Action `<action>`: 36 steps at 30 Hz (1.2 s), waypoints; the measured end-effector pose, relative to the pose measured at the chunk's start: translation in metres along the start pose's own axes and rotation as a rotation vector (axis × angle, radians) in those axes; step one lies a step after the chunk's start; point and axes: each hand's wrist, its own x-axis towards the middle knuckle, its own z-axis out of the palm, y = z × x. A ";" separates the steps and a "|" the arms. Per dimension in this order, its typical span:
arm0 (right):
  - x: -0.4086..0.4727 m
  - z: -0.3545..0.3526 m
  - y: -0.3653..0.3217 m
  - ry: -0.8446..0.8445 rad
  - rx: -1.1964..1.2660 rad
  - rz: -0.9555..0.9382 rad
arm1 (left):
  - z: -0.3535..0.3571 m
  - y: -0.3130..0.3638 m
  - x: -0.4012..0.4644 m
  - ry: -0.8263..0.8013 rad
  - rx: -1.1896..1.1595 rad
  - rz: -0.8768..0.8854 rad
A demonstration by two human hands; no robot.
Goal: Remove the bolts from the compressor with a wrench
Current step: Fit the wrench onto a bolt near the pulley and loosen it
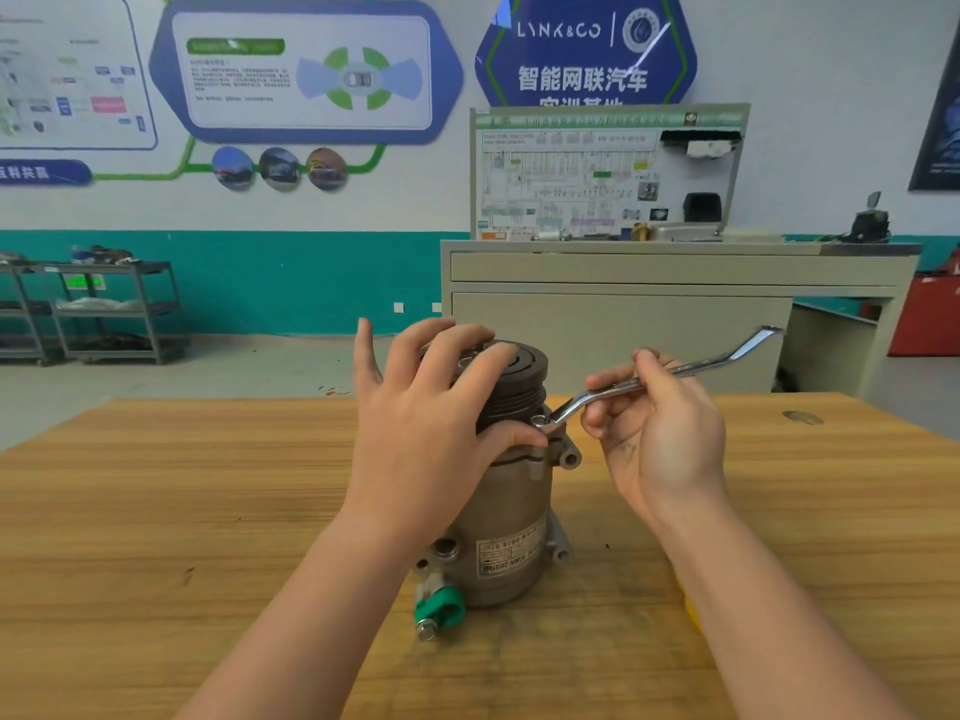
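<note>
The compressor (511,517) stands upright on the wooden counter (156,511), pulley end up, label facing me. A green cap (441,608) sits on a fitting at its base, with a bolt head (426,630) just below it.

My left hand (431,423) rests over the black pulley (511,387), fingers spread across its top face and thumb pressed against the housing just under the pulley. My right hand (657,433) is just to the right of the compressor, palm turned toward me, fingers curled round the shank of the wrench (660,379). The wrench's ring end (541,421) lies at the upper flange beside my left thumb; it appears seated on a bolt there, though the bolt itself is hidden. The far end of the wrench points up and to the right.

Behind the counter stand a beige cabinet (623,304) and, far left, metal shelf carts (104,309) holding items too blurred to identify.
</note>
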 end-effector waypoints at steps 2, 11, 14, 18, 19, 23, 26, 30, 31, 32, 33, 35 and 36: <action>0.000 0.001 -0.001 -0.006 -0.007 -0.011 | 0.002 -0.002 0.000 0.035 0.016 0.061; -0.005 0.003 -0.004 -0.033 0.021 -0.023 | -0.001 -0.005 0.007 -0.192 -0.106 0.170; -0.005 0.002 -0.004 -0.048 0.021 -0.030 | -0.008 -0.006 0.017 -0.336 -0.113 0.229; -0.006 0.003 -0.005 -0.071 0.008 -0.057 | -0.013 -0.003 0.027 -0.431 -0.129 0.291; -0.006 0.003 -0.005 -0.072 0.006 -0.061 | -0.013 -0.002 0.027 -0.441 -0.141 0.289; -0.006 0.003 -0.007 -0.073 0.052 -0.059 | -0.010 0.006 0.024 -0.393 -0.168 0.218; -0.004 0.003 -0.012 -0.079 0.129 -0.079 | -0.011 0.011 0.029 -0.340 -0.293 0.070; -0.005 -0.003 -0.013 -0.024 0.163 -0.070 | -0.015 0.005 0.035 -0.461 -0.338 0.043; -0.005 -0.006 -0.012 -0.007 0.198 -0.042 | -0.017 0.003 0.035 -0.512 -0.333 0.062; -0.005 -0.008 -0.011 0.010 0.237 -0.015 | -0.018 0.000 0.036 -0.557 -0.330 0.079; -0.005 -0.009 -0.011 0.024 0.274 0.008 | -0.020 -0.002 0.037 -0.593 -0.329 0.082; -0.004 -0.011 -0.012 0.041 0.319 0.034 | -0.023 -0.004 0.040 -0.641 -0.331 0.076; -0.004 -0.011 -0.012 0.043 0.328 0.039 | -0.024 -0.004 0.040 -0.659 -0.320 0.084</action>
